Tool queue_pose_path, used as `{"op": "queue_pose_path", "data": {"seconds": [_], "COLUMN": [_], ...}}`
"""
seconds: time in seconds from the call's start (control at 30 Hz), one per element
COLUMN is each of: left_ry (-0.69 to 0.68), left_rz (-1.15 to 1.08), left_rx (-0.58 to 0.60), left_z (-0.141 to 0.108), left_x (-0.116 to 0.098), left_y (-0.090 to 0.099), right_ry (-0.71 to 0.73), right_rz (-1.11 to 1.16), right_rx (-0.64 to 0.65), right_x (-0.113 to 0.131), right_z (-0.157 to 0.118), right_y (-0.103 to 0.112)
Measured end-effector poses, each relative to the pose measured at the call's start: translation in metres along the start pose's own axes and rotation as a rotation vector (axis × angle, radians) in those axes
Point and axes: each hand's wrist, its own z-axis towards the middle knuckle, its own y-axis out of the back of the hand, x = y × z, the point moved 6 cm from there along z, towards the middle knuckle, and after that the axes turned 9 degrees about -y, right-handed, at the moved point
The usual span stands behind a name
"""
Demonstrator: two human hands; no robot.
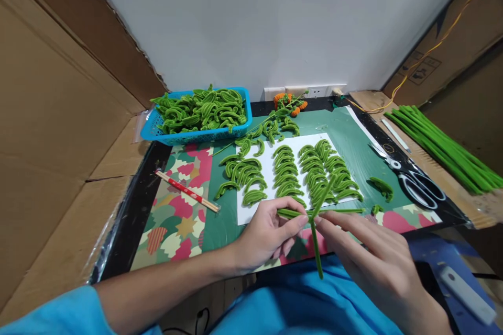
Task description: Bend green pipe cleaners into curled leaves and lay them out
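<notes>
In front of me, close to the table's near edge, my left hand [269, 231] pinches green pipe cleaners between thumb and fingers. One green pipe cleaner [317, 254] crosses the others, one end pointing up and away, the other hanging down. At the crossing, the fingertips of my right hand [373, 256] are closed on it; the exact grip is partly hidden. Another straight length runs out to the right behind my right fingers. Just beyond, rows of curved green pipe-cleaner leaves [286, 170] lie on a white sheet [268, 154].
A blue basket [190, 140] heaped with green leaves stands back left. Wrapped chopsticks [187, 192] lie left. Orange flowers [283, 99] sit behind the sheet. Black-and-white scissors [416, 186], a white stick [396, 135] and long green pipe cleaners [444, 146] lie right. Cardboard flanks both sides.
</notes>
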Motion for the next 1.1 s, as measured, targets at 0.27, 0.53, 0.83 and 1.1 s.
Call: {"op": "queue_pose_path", "data": {"seconds": [0.27, 0.53, 0.83, 1.1], "left_ry": [-0.018, 0.003, -0.163, -0.788], "left_rz": [-0.062, -0.111, 0.076, 0.746], "left_rx": [0.067, 0.059, 0.159, 0.156], "left_z": [0.000, -0.002, 0.016, 0.022], "left_x": [-0.006, -0.010, -0.050, -0.118], "left_y": [-0.006, -0.017, -0.039, -0.071], "right_ry": [0.194, 0.428, 0.386, -0.019], "right_rz": [-0.063, -0.133, -0.108, 0.255], "right_rx": [0.026, -0.075, -0.224, -0.574], "right_x": [0.004, 0.005, -0.019, -0.029], "right_z": [0.016, 0.009, -0.001, 0.011], "right_y": [0.007, 0.021, 0.032, 0.054]}}
